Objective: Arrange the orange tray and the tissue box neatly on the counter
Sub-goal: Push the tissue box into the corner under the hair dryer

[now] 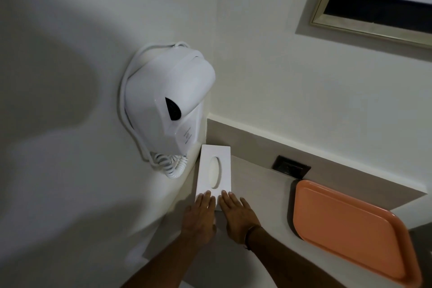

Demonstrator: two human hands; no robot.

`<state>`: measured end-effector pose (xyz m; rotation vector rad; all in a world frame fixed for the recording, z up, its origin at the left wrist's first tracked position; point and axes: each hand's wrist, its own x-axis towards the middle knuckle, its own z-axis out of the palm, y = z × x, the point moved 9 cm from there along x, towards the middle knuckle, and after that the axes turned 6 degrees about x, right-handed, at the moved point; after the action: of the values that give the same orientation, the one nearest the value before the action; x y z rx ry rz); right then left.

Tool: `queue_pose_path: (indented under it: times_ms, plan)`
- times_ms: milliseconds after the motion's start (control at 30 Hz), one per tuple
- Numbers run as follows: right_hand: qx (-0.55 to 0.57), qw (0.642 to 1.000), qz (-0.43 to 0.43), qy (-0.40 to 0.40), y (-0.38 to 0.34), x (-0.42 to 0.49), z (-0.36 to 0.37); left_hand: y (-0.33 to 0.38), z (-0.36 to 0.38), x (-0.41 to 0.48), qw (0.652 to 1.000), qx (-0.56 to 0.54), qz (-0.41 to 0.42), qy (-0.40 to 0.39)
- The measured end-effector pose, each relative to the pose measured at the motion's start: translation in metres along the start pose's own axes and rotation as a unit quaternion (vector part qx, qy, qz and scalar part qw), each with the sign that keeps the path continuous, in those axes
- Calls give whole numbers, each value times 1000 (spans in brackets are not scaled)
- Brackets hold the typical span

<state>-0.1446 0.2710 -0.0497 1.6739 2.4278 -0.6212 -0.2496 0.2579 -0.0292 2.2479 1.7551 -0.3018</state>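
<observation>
The white tissue box (214, 168) with an oval slot lies on the counter (261, 199), its long side against the left wall. My left hand (201, 214) and my right hand (236, 214) both rest flat on its near end, fingers stretched forward and close together, pressing rather than gripping. The near end of the box is hidden under them. The orange tray (346, 229) lies empty on the counter to the right, apart from the box and from both hands.
A white wall-mounted hair dryer (168, 103) with a coiled cord (170, 166) hangs on the left wall just above the box. A dark socket plate (291, 167) sits in the counter's backsplash. A framed mirror (378, 0) hangs upper right.
</observation>
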Motion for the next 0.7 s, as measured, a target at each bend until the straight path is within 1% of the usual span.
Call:
queue_pose_path:
  times_ms: [167, 333, 533, 700]
  plan:
    - [34, 999, -20, -18, -5, 5, -1, -11, 0, 1, 1000, 28, -6, -6]
    - [58, 997, -49, -27, -25, 18, -2, -36, -6, 6, 996, 85, -7, 11]
    - [60, 995, -58, -47, -41, 41, -2, -61, -15, 18, 997, 70, -18, 24]
    - [44, 996, -52, -59, -43, 53, -5, -69, -20, 27, 998, 59, -11, 18]
